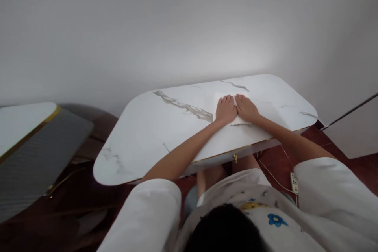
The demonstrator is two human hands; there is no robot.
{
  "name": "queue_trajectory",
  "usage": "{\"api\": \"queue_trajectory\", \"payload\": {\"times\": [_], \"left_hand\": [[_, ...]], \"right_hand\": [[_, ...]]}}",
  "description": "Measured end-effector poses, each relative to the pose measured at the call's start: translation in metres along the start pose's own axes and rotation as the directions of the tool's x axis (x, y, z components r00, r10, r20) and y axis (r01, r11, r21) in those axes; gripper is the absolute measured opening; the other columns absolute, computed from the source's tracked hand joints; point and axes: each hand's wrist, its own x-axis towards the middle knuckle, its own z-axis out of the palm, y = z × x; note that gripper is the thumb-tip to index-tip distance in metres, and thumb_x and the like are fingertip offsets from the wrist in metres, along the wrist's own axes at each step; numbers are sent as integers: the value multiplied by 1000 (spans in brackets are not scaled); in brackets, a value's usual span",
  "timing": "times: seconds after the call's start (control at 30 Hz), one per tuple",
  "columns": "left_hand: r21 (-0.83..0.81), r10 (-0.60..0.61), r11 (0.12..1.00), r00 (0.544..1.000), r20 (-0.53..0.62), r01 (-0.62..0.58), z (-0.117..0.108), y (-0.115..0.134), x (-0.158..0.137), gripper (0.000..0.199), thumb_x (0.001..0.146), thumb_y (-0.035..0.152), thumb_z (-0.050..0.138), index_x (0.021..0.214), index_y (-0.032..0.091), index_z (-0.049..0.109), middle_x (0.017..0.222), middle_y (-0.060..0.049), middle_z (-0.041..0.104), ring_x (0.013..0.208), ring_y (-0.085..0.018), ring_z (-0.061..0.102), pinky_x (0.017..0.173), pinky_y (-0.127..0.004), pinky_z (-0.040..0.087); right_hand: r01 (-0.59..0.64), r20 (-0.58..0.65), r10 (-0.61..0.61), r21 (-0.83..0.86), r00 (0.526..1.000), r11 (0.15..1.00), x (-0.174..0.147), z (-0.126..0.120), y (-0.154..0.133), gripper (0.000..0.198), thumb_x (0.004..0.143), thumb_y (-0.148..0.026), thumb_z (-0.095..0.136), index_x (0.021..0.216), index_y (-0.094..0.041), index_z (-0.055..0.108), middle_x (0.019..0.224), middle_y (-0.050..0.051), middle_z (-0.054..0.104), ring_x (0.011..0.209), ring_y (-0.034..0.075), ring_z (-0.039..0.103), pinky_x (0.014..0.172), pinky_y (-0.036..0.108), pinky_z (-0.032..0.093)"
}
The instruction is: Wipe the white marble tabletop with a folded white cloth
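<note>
Both hands lie flat, side by side, on a thin white sheet with a wavy near edge. It looks like a tissue or a thin cloth; I cannot tell which. My left hand covers its left half, fingers extended and pointing away from me. Beside it, my right hand presses on the right part, thumb side touching the left hand. Under the sheet is a white marble-patterned tabletop with rounded corners, grey veins and a gold trim along the front. Most of the sheet is hidden by the hands.
A small gold knob sits on the table's front. A second white-topped piece with gold trim stands at left. A plain wall rises behind. A power strip with a cable lies on the red tiled floor.
</note>
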Motion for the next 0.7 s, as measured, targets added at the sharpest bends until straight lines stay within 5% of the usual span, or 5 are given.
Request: {"api": "queue_trajectory", "payload": {"times": [0.17,0.33,0.7], "left_hand": [[-22,-51,998,998,48,52,-12,19,-51,53,92,19,29,143,6,38,153,-12,35,143,-22,27,119,-37,19],[-116,-117,985,988,96,128,-13,49,-73,58,90,19,31,146,3,32,155,-12,30,145,-22,23,121,-36,15],[-288,-154,946,988,11,151,4,97,-28,55,89,18,33,141,0,36,151,-16,36,142,-24,27,120,-36,16]], "right_hand": [[10,33,-11,35,999,999,-49,-15,-23,58,92,-25,24,143,-1,38,151,17,37,141,29,32,114,46,28],[83,45,-86,69,995,994,-81,-22,-7,58,92,-27,24,144,-5,38,152,14,35,142,25,29,116,45,27],[167,74,-180,150,981,974,-65,-21,83,58,96,-40,23,148,-17,34,154,6,33,143,20,27,118,43,24]]}}
